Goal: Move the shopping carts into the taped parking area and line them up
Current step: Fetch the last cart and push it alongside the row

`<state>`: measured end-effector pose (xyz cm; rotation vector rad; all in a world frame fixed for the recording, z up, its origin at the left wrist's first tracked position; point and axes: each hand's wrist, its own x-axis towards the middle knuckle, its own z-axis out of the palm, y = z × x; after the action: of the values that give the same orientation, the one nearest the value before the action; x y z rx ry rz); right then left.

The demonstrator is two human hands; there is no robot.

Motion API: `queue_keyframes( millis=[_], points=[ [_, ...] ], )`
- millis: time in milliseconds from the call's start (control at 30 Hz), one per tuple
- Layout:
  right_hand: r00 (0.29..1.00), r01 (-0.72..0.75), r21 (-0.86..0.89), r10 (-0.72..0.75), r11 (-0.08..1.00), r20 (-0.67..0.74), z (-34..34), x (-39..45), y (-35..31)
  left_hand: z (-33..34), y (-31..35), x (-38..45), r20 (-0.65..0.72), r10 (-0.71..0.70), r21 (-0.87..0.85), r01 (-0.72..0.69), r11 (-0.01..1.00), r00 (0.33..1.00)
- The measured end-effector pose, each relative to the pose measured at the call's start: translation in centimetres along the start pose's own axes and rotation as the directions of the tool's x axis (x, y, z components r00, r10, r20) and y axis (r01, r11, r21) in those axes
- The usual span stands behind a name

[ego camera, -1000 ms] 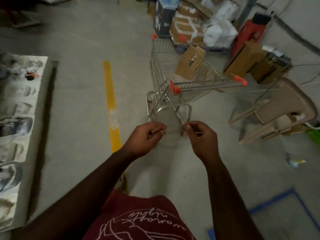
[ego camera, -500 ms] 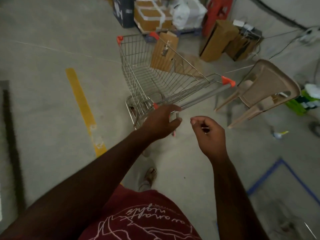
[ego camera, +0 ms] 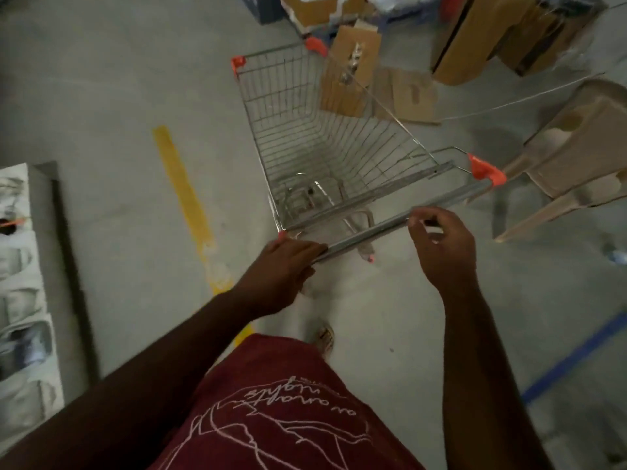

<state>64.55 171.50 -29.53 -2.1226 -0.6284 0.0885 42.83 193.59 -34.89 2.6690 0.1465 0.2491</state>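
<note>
Hands now brought onto shopping cart (ego camera: 322,147) handle bar (ego camera: 373,228): left hand (ego camera: 288,266) wrapped round left end, right hand (ego camera: 441,242) fingers curled round middle. Plastic chair (ego camera: 559,157) right of cart, blue tape (ego camera: 576,357) behind-right. Grip to be firmed; cart swung clear of chair.

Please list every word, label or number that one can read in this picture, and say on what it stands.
"nights", probably, in white script seen upside down on the maroon shirt; its other words are unreadable.
On the cardboard boxes: print too blurred.
On the shopping cart: no text shows.
</note>
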Motion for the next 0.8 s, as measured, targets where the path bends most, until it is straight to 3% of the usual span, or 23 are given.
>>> queue_keyframes(
  millis=[67,133,233,400,533,667,800],
  points=[
    [0.984,0.176,-0.172,-0.179,0.969,0.000,1.3,0.6,1.2,-2.2,-3.1,-1.5,-0.015,0.045,-0.052,-0.046,0.998,0.999],
    [0.964,0.263,-0.239,-0.246,0.935,0.101,2.6,0.7,1.6,-4.9,-6.3,-2.9,-0.059,0.034,-0.127,-0.041,0.991,0.998],
    [0.954,0.231,-0.326,-0.148,0.917,0.260,5.5,0.1,0.2,-8.4,-10.1,-4.6,-0.157,-0.130,-0.089,0.117,0.989,0.979],
    [0.922,0.264,-0.410,-0.103,0.873,0.374,12.6,-1.3,-5.6,-10.0,-15.7,-4.7,-0.317,-0.283,0.193,0.354,0.915,0.905],
    [0.963,0.203,-0.521,-0.073,0.829,0.260,18.8,-3.6,-9.7,-10.9,-21.1,-4.9,-0.380,-0.374,0.144,0.453,0.880,0.846],
    [0.993,0.118,-0.566,-0.084,0.816,0.086,23.7,-6.7,-13.3,-12.8,-26.4,-6.0,-0.383,-0.289,0.107,0.352,0.930,0.878],
    [0.999,0.018,-0.570,0.000,0.822,0.032,27.1,-10.7,-17.2,-15.8,-29.9,-7.0,-0.311,-0.241,0.153,0.299,0.942,0.919]
  ],
)
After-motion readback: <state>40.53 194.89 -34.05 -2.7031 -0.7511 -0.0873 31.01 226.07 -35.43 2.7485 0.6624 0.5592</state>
